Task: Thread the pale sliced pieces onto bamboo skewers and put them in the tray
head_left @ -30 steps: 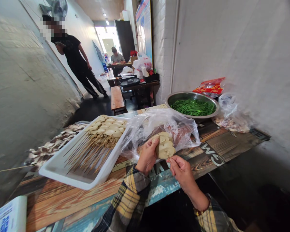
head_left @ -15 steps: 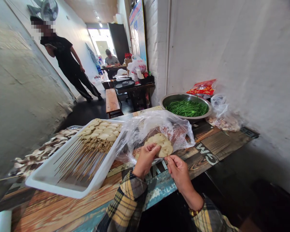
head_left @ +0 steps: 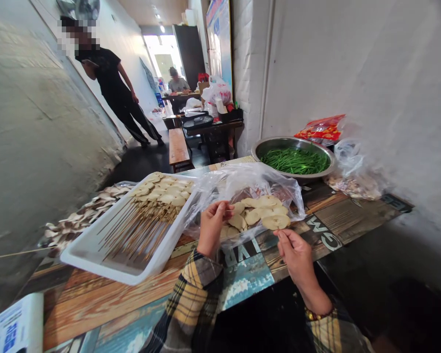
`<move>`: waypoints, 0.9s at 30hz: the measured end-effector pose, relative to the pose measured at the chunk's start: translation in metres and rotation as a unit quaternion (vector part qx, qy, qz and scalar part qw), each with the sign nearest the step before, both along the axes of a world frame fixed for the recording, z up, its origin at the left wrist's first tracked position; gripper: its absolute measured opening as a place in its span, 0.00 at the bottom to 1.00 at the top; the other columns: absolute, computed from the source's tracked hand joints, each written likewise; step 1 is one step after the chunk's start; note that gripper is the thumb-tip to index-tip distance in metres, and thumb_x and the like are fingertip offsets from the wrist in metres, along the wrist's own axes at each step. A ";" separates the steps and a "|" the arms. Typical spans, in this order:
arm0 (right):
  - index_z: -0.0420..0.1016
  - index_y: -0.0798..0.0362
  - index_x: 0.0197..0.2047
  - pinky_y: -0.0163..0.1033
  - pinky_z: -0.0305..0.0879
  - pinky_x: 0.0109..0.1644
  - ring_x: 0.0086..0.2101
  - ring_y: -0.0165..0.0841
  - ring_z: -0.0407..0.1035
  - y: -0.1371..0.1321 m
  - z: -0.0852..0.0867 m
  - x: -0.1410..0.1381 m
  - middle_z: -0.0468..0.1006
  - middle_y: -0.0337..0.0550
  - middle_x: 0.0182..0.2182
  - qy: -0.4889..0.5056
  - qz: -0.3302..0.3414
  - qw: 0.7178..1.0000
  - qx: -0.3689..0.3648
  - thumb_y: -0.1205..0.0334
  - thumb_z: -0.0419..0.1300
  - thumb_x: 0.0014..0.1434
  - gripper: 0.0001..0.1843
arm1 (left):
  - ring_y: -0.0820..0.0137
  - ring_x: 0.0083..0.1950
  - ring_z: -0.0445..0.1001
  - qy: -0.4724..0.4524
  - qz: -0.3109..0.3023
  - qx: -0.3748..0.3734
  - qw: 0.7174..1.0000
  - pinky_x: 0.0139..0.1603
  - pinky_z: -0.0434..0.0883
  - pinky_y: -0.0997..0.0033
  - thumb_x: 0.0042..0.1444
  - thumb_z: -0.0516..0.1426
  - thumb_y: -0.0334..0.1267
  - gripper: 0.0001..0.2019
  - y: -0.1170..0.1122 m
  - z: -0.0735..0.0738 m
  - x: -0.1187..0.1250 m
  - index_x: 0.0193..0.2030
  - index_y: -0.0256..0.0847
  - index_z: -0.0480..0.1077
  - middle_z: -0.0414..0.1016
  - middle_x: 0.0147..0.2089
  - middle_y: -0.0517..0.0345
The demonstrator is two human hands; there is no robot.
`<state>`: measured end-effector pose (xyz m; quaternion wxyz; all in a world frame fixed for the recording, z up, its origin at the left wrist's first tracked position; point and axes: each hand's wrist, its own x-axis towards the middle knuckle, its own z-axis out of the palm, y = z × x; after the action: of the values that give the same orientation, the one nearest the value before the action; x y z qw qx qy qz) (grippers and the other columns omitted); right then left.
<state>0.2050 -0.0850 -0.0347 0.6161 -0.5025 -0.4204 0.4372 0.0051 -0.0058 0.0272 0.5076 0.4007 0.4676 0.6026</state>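
My right hand pinches the lower end of a thin skewer whose flat, round beige slice points away from me, over the bag's near edge. Most of that skewer is hidden by my fingers and the slice. My left hand is at the left of the clear plastic bag, thumb and fingers closed together; what they hold, if anything, I cannot make out. More loose beige slices lie in the open bag. To the left, a white tray bears many skewered slices, sticks toward me.
A steel bowl of green chives stands behind the bag. Right of it sit a red packet and a knotted plastic bag. Sliced mushrooms lie left of the tray. A person stands far left; another sits at the back.
My left hand has come away from the slices, slightly left. My right hand has moved right with the skewer. More loose slices show in the bag, and the view has shifted.
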 end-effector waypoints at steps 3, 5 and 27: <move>0.75 0.56 0.39 0.27 0.44 0.16 0.15 0.22 0.50 0.000 -0.002 0.004 0.60 0.28 0.14 0.034 0.004 0.999 -0.015 0.47 0.61 0.60 0.18 | 0.72 0.30 0.74 0.067 0.051 0.026 0.996 0.33 0.70 0.72 0.50 0.61 0.47 0.17 0.006 -0.005 -0.008 0.39 0.34 0.74 0.79 0.33 0.52; 0.75 0.55 0.39 0.27 0.44 0.16 0.15 0.22 0.50 -0.001 -0.002 0.004 0.60 0.28 0.14 0.057 0.005 0.998 -0.024 0.47 0.62 0.58 0.18 | 0.71 0.32 0.74 0.130 0.076 0.041 0.988 0.35 0.69 0.71 0.51 0.59 0.44 0.14 0.011 -0.008 -0.013 0.39 0.35 0.75 0.78 0.33 0.53; 0.75 0.56 0.39 0.26 0.43 0.16 0.16 0.21 0.48 -0.001 0.008 0.002 0.60 0.28 0.14 0.117 -0.017 0.993 -0.014 0.49 0.63 0.58 0.17 | 0.62 0.43 0.71 0.611 -0.041 0.122 0.781 0.46 0.67 0.63 0.51 0.58 0.28 0.12 0.011 -0.019 -0.014 0.43 0.36 0.75 0.72 0.39 0.49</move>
<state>0.2072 -0.0857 -0.0266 0.6609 -0.4636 -0.3307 0.4888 -0.0089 0.0054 0.0082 0.0868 0.7621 0.5855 0.2623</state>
